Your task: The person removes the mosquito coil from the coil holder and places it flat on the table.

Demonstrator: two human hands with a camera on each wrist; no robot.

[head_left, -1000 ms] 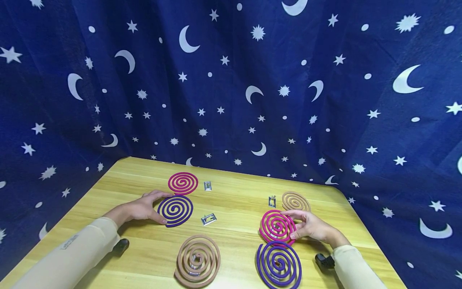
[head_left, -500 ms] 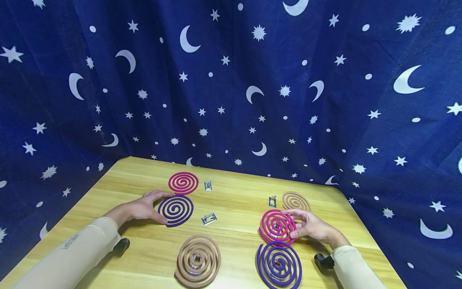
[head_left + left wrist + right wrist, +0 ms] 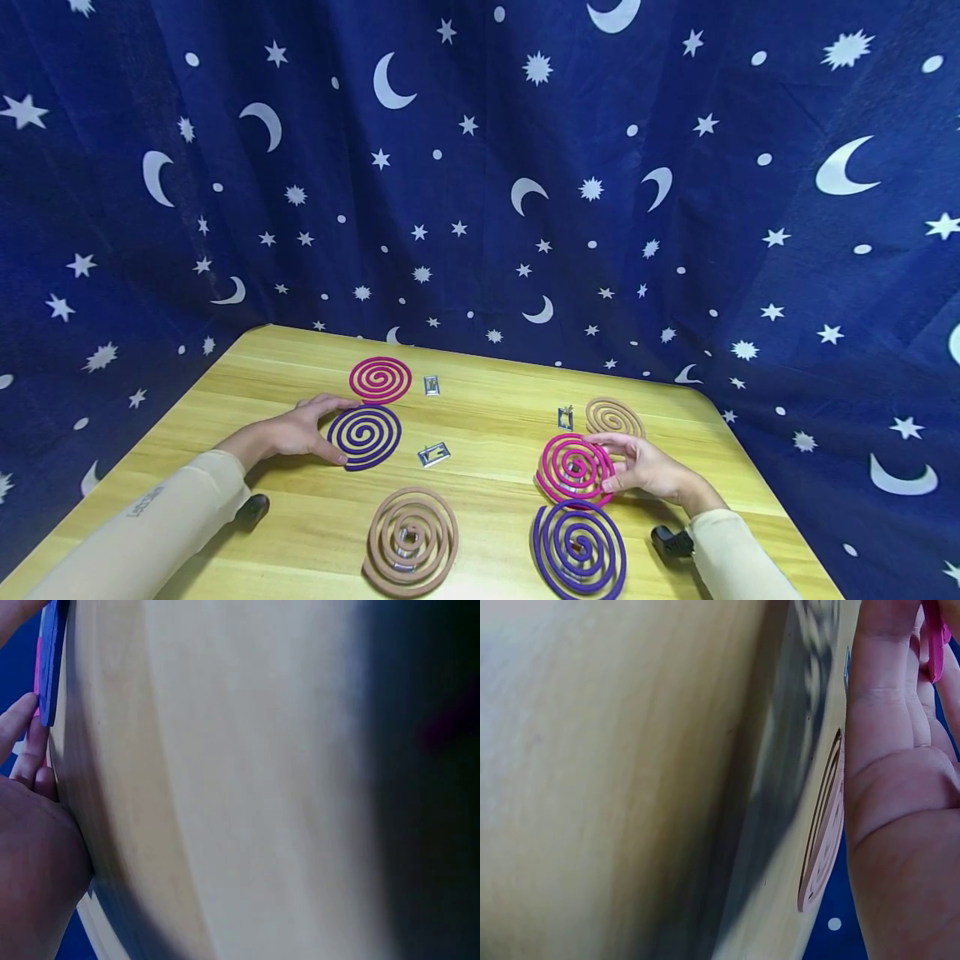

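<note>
In the head view, my left hand (image 3: 300,431) spans the left edge of a flat purple mosquito coil (image 3: 364,432) on the wooden table, thumb at its lower edge, fingers at its upper edge. The left wrist view shows that coil edge-on (image 3: 51,667) beside my fingers. My right hand (image 3: 651,473) grips the right side of a bright pink mosquito coil (image 3: 576,468), which lies over a small metal stand. Its pink rim (image 3: 935,645) shows between thumb and fingers in the right wrist view. Just in front of it, a second purple coil (image 3: 580,547) rests over another stand.
A tan coil (image 3: 412,533) sits over a stand at the front. Behind the left purple coil lies a magenta coil (image 3: 380,380). Another tan coil (image 3: 615,418) lies behind my right hand. Small metal stands (image 3: 433,454) lie loose on the table (image 3: 495,417); a starry curtain (image 3: 480,200) hangs behind.
The pink coil in my right hand has shifted very slightly left and away from me. My left hand stays at the purple coil.
</note>
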